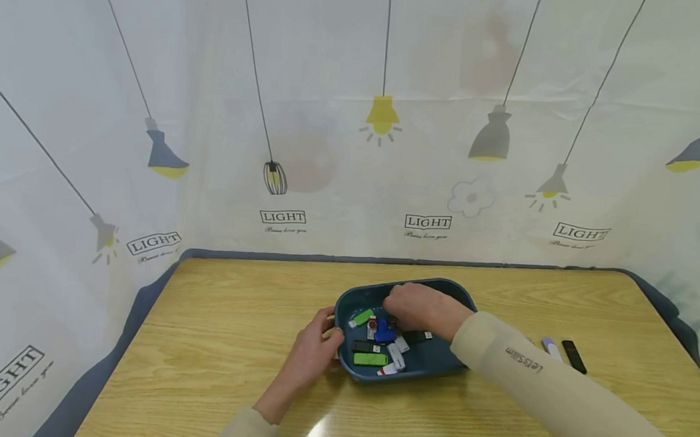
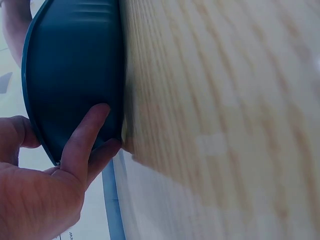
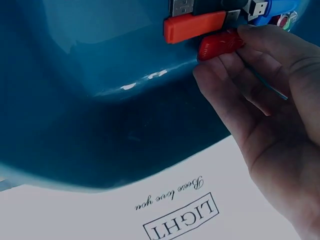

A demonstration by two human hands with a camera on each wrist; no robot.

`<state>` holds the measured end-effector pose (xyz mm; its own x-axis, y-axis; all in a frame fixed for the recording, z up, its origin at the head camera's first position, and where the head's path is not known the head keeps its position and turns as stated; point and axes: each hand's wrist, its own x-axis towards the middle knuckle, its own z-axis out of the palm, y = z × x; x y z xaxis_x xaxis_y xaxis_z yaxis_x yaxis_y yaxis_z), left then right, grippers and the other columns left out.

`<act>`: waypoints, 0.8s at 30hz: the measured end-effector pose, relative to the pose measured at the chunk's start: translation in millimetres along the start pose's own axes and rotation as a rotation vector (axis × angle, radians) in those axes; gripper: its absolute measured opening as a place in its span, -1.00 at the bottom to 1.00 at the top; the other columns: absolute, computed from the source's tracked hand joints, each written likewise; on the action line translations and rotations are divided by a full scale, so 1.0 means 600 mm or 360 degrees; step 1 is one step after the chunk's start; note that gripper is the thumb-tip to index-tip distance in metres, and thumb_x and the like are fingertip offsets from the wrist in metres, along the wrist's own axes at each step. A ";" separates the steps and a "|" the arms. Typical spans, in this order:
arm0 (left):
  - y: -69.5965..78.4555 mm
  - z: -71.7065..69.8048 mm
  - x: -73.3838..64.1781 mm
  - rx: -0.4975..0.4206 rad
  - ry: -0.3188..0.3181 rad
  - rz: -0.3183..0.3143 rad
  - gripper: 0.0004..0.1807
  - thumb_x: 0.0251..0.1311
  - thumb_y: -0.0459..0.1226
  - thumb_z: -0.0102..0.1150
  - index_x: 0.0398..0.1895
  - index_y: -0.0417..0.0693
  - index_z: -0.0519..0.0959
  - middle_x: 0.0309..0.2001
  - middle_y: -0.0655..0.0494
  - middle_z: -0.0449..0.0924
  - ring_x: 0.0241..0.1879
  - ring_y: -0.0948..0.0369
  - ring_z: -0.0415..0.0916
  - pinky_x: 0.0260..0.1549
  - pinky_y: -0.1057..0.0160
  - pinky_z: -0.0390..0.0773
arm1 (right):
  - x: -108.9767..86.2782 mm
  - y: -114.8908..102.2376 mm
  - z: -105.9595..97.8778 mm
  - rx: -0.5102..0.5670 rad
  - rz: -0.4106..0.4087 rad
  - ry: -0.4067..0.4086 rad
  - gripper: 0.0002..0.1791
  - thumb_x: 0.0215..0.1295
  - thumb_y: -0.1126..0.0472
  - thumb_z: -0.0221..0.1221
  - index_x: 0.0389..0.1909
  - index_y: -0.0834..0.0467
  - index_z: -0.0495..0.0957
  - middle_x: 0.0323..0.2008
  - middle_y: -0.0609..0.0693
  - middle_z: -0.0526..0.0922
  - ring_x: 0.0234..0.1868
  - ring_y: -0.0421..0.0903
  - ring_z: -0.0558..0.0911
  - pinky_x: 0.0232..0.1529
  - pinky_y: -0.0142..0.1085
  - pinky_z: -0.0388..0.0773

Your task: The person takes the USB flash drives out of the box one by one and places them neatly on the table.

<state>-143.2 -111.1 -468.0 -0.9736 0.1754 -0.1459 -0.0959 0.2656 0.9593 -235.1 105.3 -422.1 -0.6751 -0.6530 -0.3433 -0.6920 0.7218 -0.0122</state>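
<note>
A dark blue plastic tub (image 1: 437,359) sits on the table with several USB sticks inside. My left hand (image 1: 310,351) grips the tub's left end, thumb at the rim; in the left wrist view its fingers (image 2: 82,142) lie along the outer wall. My right hand (image 1: 419,306) reaches down into the tub by the far wall. Its thumb and fingers pinch a red USB stick (image 3: 218,45), seen in the right wrist view beside an orange-red USB stick (image 3: 195,27). Toward the tub's left side lie a blue USB stick (image 1: 385,330) and a green one (image 1: 370,359).
On the wooden table (image 1: 229,318), right of the tub, lie a black USB stick (image 1: 573,356) and a pale purple one (image 1: 551,348), partly behind the right sleeve (image 1: 556,385). A white lamp-printed curtain (image 1: 330,144) stands round the table's back and sides.
</note>
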 end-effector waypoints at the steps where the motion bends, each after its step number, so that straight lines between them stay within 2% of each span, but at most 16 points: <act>1: 0.001 0.000 0.000 0.0001 0.0002 0.0000 -0.38 0.48 -0.27 -0.02 0.54 -0.27 0.20 0.46 -0.41 0.28 0.22 -0.21 0.53 -0.16 -0.01 0.78 | -0.002 0.002 -0.001 -0.0002 -0.0002 0.0000 -0.92 0.38 0.24 0.32 -0.20 0.15 0.74 -0.40 -0.02 0.66 -0.44 -0.13 0.55 -0.25 -0.18 0.70; 6: 0.000 0.001 0.000 0.0013 0.0003 0.0006 -0.39 0.48 -0.27 -0.02 0.53 -0.28 0.21 0.46 -0.41 0.29 0.24 -0.22 0.52 -0.15 -0.03 0.77 | -0.018 0.014 -0.010 0.0051 -0.0005 0.0029 -0.95 0.39 0.26 0.29 -0.24 0.12 0.72 -0.42 -0.08 0.62 -0.42 -0.14 0.53 -0.25 -0.20 0.67; 13: -0.002 0.002 0.002 0.0059 0.0024 -0.0001 -0.41 0.48 -0.27 -0.01 0.50 -0.29 0.24 0.44 -0.40 0.32 0.25 -0.23 0.51 -0.16 -0.02 0.78 | -0.054 0.035 -0.024 0.0180 -0.0106 0.0235 -0.94 0.36 0.29 0.30 -0.33 0.10 0.65 -0.44 -0.12 0.57 -0.43 -0.17 0.46 -0.35 -0.29 0.55; 19: -0.004 0.002 0.002 0.0091 0.0038 0.0008 -0.41 0.48 -0.26 0.00 0.50 -0.27 0.25 0.44 -0.39 0.33 0.26 -0.21 0.50 -0.13 -0.01 0.77 | -0.086 0.049 -0.026 0.0268 -0.0091 0.0336 -0.97 0.34 0.28 0.33 -0.28 0.13 0.66 -0.39 -0.12 0.57 -0.39 -0.19 0.46 -0.30 -0.30 0.56; 24: -0.005 0.003 0.003 0.0093 0.0044 0.0011 -0.41 0.47 -0.26 0.01 0.50 -0.27 0.26 0.43 -0.39 0.34 0.25 -0.20 0.52 -0.15 0.00 0.78 | -0.120 0.059 -0.023 0.0342 -0.0061 0.0407 -0.95 0.35 0.28 0.31 -0.31 0.10 0.64 -0.41 -0.15 0.52 -0.41 -0.19 0.42 -0.35 -0.31 0.48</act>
<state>-144.1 -109.6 -471.5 -0.9797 0.1515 -0.1316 -0.0775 0.3192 0.9445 -214.7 174.6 -385.1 -0.7106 -0.6975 -0.0921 -0.6669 0.7095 -0.2277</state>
